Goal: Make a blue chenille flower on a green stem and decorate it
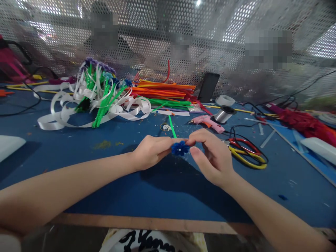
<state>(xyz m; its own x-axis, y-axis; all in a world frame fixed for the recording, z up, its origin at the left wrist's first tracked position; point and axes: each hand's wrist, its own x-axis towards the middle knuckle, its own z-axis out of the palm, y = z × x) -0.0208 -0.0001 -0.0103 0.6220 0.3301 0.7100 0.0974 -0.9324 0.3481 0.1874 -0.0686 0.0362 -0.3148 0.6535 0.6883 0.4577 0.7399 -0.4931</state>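
Note:
A small blue pipe-cleaner flower [180,148] with a pale bead-like centre faces me above the table's front half. Its green stem [172,126] points away toward the back. My left hand [154,150] is closed around the flower from the left, gripping it just behind the petals. At the petals' right edge is my right hand [211,154], its thumb and index finger bent close together by the flower. Whether those fingertips pinch a petal or only touch it is hard to make out.
Bundled flowers with green stems [102,101] and white ribbon [63,112] lie back left. Orange pipe cleaners [160,89], a phone [209,86], a wire spool [224,114] and a pink glue gun [207,122] stand behind. Scissors [248,154] lie right on the blue table [110,196].

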